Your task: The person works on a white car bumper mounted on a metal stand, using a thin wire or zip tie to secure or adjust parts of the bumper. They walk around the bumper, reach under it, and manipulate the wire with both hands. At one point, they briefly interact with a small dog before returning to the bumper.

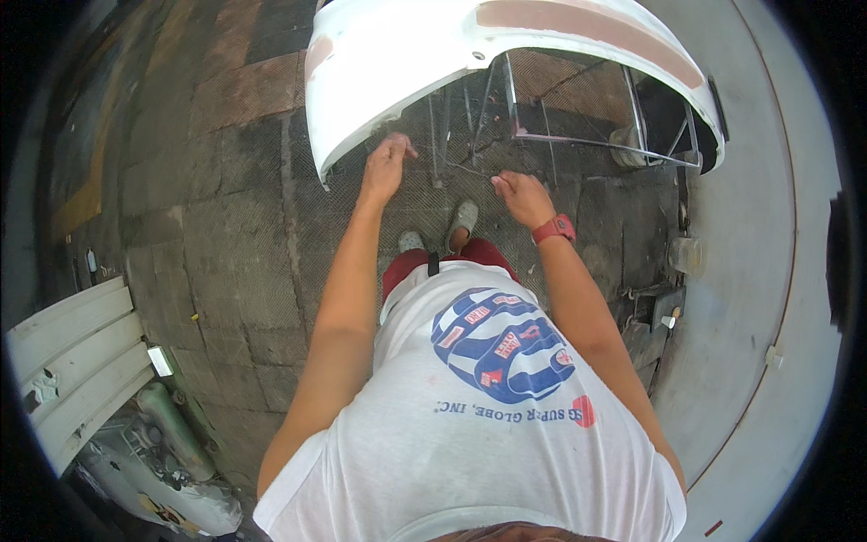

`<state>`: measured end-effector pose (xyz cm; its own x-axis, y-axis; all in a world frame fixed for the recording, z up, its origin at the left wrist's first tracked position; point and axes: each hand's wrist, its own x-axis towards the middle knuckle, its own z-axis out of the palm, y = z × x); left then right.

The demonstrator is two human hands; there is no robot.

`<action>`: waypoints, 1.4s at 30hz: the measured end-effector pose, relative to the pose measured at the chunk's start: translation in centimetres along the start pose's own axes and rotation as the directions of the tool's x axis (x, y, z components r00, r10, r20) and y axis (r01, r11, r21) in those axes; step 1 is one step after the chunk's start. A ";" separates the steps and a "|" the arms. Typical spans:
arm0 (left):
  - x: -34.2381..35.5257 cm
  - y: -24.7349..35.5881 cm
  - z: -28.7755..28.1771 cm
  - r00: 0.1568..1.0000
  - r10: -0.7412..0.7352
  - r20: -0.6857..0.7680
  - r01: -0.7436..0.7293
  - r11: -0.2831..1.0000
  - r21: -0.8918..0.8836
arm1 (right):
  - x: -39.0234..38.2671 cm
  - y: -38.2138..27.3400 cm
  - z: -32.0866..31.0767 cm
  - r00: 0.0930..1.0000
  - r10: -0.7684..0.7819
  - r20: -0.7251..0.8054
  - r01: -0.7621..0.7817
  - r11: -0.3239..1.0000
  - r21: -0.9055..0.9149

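Observation:
A white car bumper with pinkish-tan patches rests across a thin metal stand at the top. My left hand is just below the bumper's lower left edge, its fingers loosely bent and apart, with nothing clearly in them. My right hand, a red watch on its wrist, is below the stand with fingers curled together. A thin grey line, perhaps wire, reaches its fingertips, but I cannot make out whether they hold it.
Dark worn tiles make the floor. White slatted panels, a green gas cylinder and wrapped items are at lower left. A pale wall or panel runs along the right, beside a small clear container.

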<state>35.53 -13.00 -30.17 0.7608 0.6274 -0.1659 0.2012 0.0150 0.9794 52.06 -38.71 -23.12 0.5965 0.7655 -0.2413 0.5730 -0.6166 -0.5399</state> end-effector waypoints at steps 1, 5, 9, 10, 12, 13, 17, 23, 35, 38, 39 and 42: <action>-0.1 0.4 -0.4 1.000 -0.004 0.005 0.004 0.994 0.106 | -0.1 0.0 0.1 1.000 0.004 -0.016 -0.005 1.000 -0.024; -0.2 2.0 -1.1 0.987 -0.163 0.006 0.154 0.944 0.291 | 0.0 0.0 0.3 0.997 -0.011 -0.073 0.005 0.996 -0.084; 0.1 0.8 -0.7 0.998 -0.019 0.055 0.016 0.998 0.061 | 0.2 1.0 1.8 0.998 -0.003 -0.061 0.001 0.999 -0.033; 0.3 0.7 -0.7 0.998 0.022 0.067 -0.024 0.999 0.037 | 0.2 1.1 2.1 0.999 0.002 -0.045 -0.003 1.000 -0.027; 0.2 0.8 -0.6 0.996 0.069 0.064 -0.068 0.998 -0.016 | 0.2 1.2 2.6 1.000 0.003 -0.028 -0.003 1.000 -0.014; 0.1 1.1 -0.2 0.996 0.075 0.051 -0.072 0.996 -0.044 | 0.1 1.2 2.8 1.000 0.000 -0.027 0.000 1.000 -0.007; -0.5 2.2 0.0 1.000 -0.012 -0.009 0.012 0.995 0.096 | -0.2 1.4 3.0 0.999 0.010 -0.039 -0.007 0.997 0.079; -0.8 2.7 -0.4 0.995 -0.025 -0.101 0.057 0.944 0.324 | -0.1 -0.5 1.1 0.989 -0.021 -0.145 -0.009 0.979 -0.203; -1.6 2.8 0.7 0.967 -0.254 -0.017 0.254 0.967 -0.028 | -0.5 1.6 2.8 0.967 -0.096 -0.236 0.064 0.988 -0.142; -2.6 -0.4 2.4 0.944 -0.274 0.183 0.294 0.951 -0.098 | -1.3 2.8 4.0 0.986 -0.035 -0.162 0.026 0.998 -0.056; -3.3 0.1 3.3 0.925 -0.281 0.257 0.307 0.949 -0.067 | -1.5 3.4 4.5 0.987 -0.063 -0.145 0.050 0.995 -0.090; -4.5 0.9 6.4 0.844 -0.270 0.463 0.332 0.942 -0.055 | -2.3 3.9 5.5 0.988 -0.133 -0.078 0.121 0.983 -0.139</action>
<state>36.23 -20.82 -29.29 0.8735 0.1650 -0.4580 0.4079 0.2656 0.8736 49.82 -41.83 -29.10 0.5569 0.8241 -0.1040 0.7135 -0.5387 -0.4480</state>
